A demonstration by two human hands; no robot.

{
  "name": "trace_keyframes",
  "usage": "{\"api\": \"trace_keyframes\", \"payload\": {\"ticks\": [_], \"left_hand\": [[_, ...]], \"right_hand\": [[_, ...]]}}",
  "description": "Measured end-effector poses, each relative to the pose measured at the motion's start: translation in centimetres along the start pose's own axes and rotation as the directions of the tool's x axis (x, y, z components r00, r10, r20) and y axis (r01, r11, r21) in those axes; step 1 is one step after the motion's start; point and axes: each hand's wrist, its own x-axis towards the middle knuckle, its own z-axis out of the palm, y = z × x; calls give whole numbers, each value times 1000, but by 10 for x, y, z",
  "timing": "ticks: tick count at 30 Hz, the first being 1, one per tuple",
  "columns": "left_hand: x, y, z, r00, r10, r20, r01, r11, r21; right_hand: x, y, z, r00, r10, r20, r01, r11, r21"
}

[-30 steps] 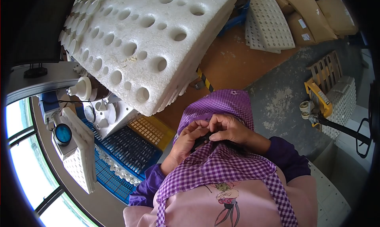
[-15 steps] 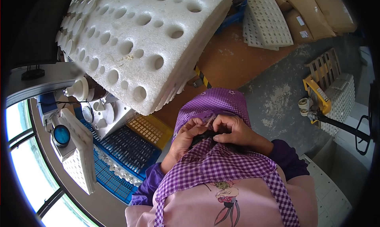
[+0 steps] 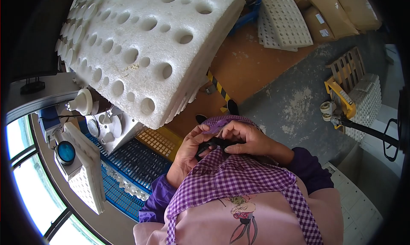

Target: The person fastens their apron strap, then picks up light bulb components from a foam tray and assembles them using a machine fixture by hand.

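Head camera: a worker in a purple gingham apron (image 3: 232, 176) over a pink top held both hands together at chest height, just above the apron's bib. The left hand (image 3: 188, 153) curled partly closed, its fingers pinching one end of a small dark object (image 3: 212, 142), while the right hand (image 3: 247, 140) closed over the other end, thumb and forefinger pressed to it. What the object was could not be made out; it sat between the two hands, close to the body, likely so it could be worked by fingertip under the eyes. A flap of purple fabric (image 3: 220, 124) lay touching the knuckles.

To the left, a large white foam tray (image 3: 145, 48) pocked with round holes leaned over the workbench, above blue plastic crates (image 3: 136, 163) and a white machine (image 3: 109, 125) with a blue lens (image 3: 66, 152). More foam trays (image 3: 284, 18) and brown sacks (image 3: 337, 10) lay well apart on the floor, near a yellow pallet jack (image 3: 341, 101).
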Motion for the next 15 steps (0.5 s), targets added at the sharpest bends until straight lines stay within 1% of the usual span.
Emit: {"api": "trace_keyframes", "payload": {"ticks": [1,2,3,4,5,6,7,8,9,10,11,12,13,14,15], "left_hand": [[1,2,-1,1000,6,-15,-6,1000,10],[-3,1,10,993,20,-112,-24,999,-35],[0,0,9,994,18,-111,-22,999,-32],[2,-1,6,997,11,-76,-14,999,-30],[3,-1,3,999,9,-44,-10,1000,-28],[1,0,3,999,15,-51,-17,999,-29],[-1,3,4,999,14,-42,-13,1000,23],[-2,5,7,999,14,-32,-11,997,76],[-3,7,10,999,23,-33,-21,997,77],[-4,8,12,999,29,-40,-24,994,108],[-5,9,14,998,31,-48,-24,990,137],[-6,9,15,998,34,-50,-27,991,134],[-6,9,15,998,35,-47,-26,983,181],[-6,9,16,998,35,-43,-25,974,227],[-6,9,16,998,39,-42,-28,975,221]], "right_hand": [[1,0,-5,1000,-4,-4,4,1000,1],[0,0,-12,998,58,8,-58,996,68],[-2,1,-18,992,121,27,-124,983,136],[-3,8,-22,995,102,21,-104,992,75],[0,9,-20,994,102,28,-104,992,76],[3,9,-17,999,51,13,-50,999,-20],[7,9,-14,1000,-5,3,5,993,-116],[11,6,-11,1000,-9,11,11,993,-115],[14,-2,-8,999,-40,29,47,950,-309],[16,-9,-6,996,-66,52,83,868,-489],[17,-15,-4,996,-66,57,85,868,-488],[20,-21,-3,998,-14,61,47,816,-576],[21,-28,-2,998,38,60,11,751,-661],[22,-34,1,997,41,63,11,748,-664],[23,-40,6,996,18,89,55,665,-744]]}}
